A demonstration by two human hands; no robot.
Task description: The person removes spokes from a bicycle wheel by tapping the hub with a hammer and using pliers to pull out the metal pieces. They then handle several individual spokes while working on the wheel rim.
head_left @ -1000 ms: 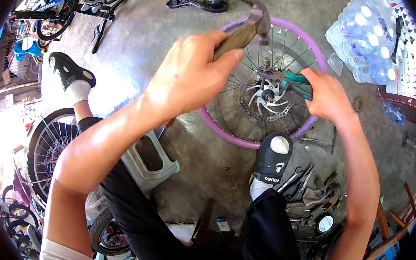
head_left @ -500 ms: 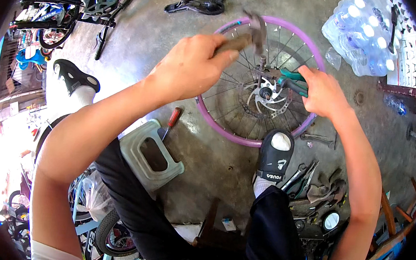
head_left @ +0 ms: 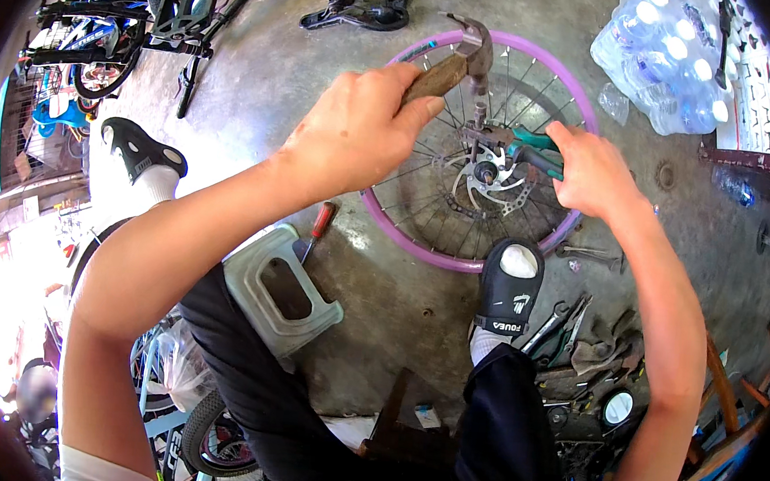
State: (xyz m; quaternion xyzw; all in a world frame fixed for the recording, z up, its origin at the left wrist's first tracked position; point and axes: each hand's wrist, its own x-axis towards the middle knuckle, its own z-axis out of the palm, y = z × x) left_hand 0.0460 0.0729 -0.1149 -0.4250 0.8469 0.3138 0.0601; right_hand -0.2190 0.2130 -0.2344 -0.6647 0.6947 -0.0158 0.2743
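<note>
Hammer [head_left: 461, 58] lowered onto hub; left hand [head_left: 357, 134] clenched around handle.

Upper centre of the frame: a wheel [head_left: 478, 148] with a purple rim, silver spokes and a silver brake disc. The hammer [head_left: 458, 61] above it has a brown wooden handle and dark metal head; the pliers [head_left: 528, 148] have green grips. At left centre lie a grey plastic stool [head_left: 277, 286] and a red-handled screwdriver [head_left: 318, 226]; the sandal [head_left: 508, 286] at the rim is black over a white sock
</note>
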